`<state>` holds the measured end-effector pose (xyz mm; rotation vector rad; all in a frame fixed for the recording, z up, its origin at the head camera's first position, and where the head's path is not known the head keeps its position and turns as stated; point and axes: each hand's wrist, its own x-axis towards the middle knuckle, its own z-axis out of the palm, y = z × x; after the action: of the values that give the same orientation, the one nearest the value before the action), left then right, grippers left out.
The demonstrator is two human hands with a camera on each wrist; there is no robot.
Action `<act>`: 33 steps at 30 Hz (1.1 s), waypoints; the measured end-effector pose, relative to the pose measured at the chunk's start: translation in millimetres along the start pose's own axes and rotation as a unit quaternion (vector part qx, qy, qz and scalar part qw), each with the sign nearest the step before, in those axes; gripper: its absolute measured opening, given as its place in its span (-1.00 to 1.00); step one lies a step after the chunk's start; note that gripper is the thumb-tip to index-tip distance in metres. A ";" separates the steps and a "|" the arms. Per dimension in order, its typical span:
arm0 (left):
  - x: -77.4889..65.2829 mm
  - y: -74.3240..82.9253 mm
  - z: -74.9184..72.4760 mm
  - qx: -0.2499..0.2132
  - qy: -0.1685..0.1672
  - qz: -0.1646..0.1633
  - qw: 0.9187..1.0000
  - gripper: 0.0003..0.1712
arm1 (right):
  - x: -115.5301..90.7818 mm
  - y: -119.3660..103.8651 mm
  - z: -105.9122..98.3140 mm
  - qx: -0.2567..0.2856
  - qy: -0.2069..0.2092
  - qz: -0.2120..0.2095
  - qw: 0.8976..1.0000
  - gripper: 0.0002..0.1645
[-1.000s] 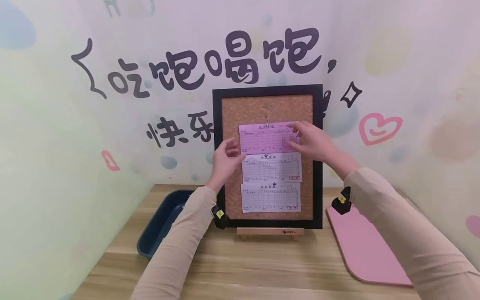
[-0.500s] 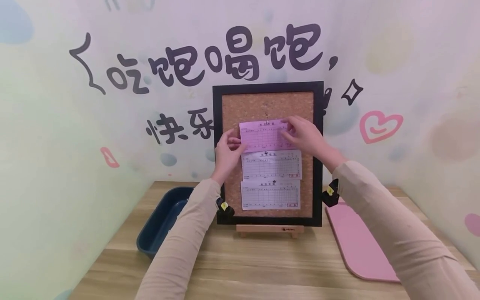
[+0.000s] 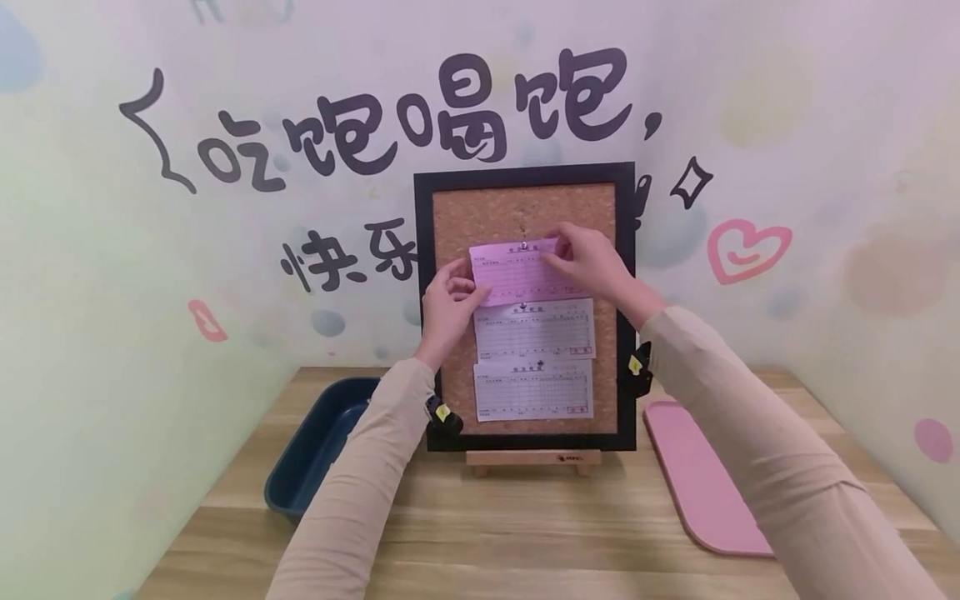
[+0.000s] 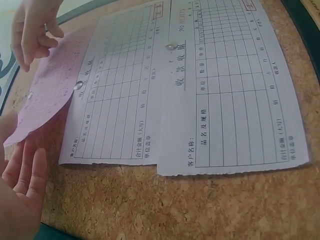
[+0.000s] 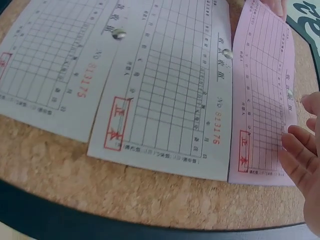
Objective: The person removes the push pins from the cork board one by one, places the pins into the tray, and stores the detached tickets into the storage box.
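A pink receipt slip (image 3: 517, 275) hangs from a clear-headed pushpin (image 5: 290, 93) on the black-framed corkboard (image 3: 480, 212). My left hand (image 3: 448, 308) pinches the slip's lower left edge, the thumb in front and the other fingers behind; that side lifts off the cork in the left wrist view. My right hand (image 3: 592, 258) is over the slip's upper right part, fingers loosely bent and thumb apart, a little right of the pin. Below, a white receipt (image 3: 534, 329) and another white receipt (image 4: 235, 100) are each held by a pin at the top.
The corkboard leans on a small wooden easel (image 3: 532, 458) on a wood-grain table (image 3: 525, 533). At left stands a dark blue tray (image 3: 300, 467), partly behind the left sleeve. A pink board (image 3: 705, 492) lies at right, partly under the right sleeve.
My right hand has moved left along the pink slip, from its right edge toward the pin. My left hand has stayed at the slip's left edge. The camera view has shifted slightly.
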<state>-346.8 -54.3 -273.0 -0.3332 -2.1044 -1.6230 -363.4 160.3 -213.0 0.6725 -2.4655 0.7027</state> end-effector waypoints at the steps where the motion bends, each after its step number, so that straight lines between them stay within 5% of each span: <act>1: 0.1 -0.8 -0.6 0.003 -0.001 0.000 1.000 -0.42 | 1.9 -0.8 1.4 0.003 -0.002 0.002 1.000 -0.65; 33: 0.7 -11.1 3.6 0.052 -0.010 0.015 0.999 -0.66 | 13.9 -0.9 24.2 0.030 0.058 0.007 0.998 -0.81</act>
<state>-353.3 -54.0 -282.7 -0.3472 -2.1789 -1.4938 -381.1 141.0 -223.0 0.6199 -2.3534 0.8005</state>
